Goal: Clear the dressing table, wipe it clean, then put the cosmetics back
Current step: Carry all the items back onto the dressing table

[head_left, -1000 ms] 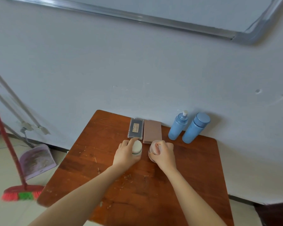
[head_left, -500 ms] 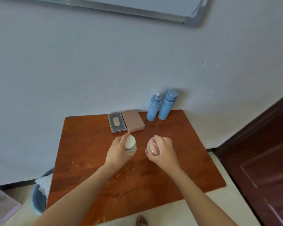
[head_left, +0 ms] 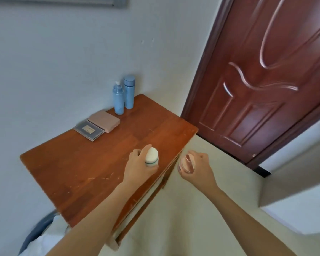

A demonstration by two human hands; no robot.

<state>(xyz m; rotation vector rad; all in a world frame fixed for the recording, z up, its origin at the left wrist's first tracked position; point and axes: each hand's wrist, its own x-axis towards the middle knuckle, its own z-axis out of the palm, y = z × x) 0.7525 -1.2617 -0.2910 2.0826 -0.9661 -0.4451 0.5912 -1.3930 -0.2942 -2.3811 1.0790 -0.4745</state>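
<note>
My left hand [head_left: 137, 168] grips a small white jar [head_left: 151, 157] above the right part of the wooden dressing table [head_left: 78, 169]. Past the table's right edge, over the floor, my right hand [head_left: 197, 168] holds a clear pink jar [head_left: 187, 162]. At the back of the table stand two blue bottles [head_left: 118, 99] [head_left: 129, 91], one with a white pump top. Beside them lie a flat pink case [head_left: 103, 120] and a dark clear case [head_left: 88, 129].
A dark red wooden door [head_left: 262, 80] stands to the right of the table. The pale wall [head_left: 63, 61] runs behind it. A white surface [head_left: 303, 215] sits at the far right. A blue bin with white lining [head_left: 39, 235] shows at the bottom left, below the table.
Both hands lifted the jars off the table and carried them to the right. The view swung right, so the door came into sight and the broom went out of it.
</note>
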